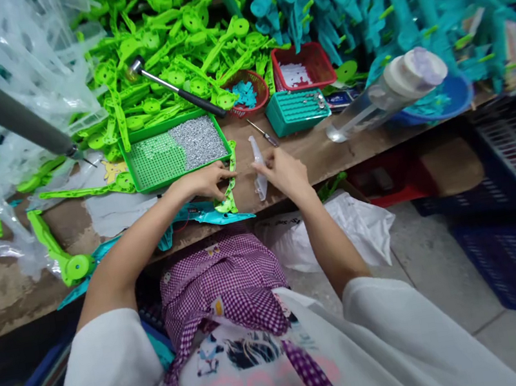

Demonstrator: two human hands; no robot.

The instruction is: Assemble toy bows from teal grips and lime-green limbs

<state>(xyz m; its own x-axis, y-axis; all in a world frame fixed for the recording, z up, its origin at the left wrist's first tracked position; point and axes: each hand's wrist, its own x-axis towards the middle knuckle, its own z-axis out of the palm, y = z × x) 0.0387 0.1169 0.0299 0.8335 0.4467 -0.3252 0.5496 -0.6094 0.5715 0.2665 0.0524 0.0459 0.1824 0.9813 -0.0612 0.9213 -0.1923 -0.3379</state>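
Lying heaped at far left, translucent plastic pieces [44, 77] show behind a grey power driver [9, 105], which points down toward the wooden bench [4, 295]. Next we log a green tray [149, 161]: small metal parts [201, 142] fill its right side, and its perforated floor shows at left. Behind it we see a heap of green pieces [210, 47] with a black-handled hammer [197, 99] resting on top. The left hand [207, 180] has its fingers on a narrow green piece [232, 187], just right of the tray; we cannot tell whether they clamp it or merely touch. A teal piece [205, 213] lies below that hand along the bench edge. Beyond, a red basket [264, 93] holds small blue parts [245, 94]. We record the right hand [289, 174] with thumb and fingers together on a slim translucent piece [262, 183], near the green one but apart from it; a small screwdriver [263, 132] lies just behind. Farther right we list a teal basket [298, 122], a red bin [325, 68] of white parts [295, 74] behind it, a white-capped bottle [383, 98], a blue bowl [460, 94], and a pile of teal pieces [385, 3].
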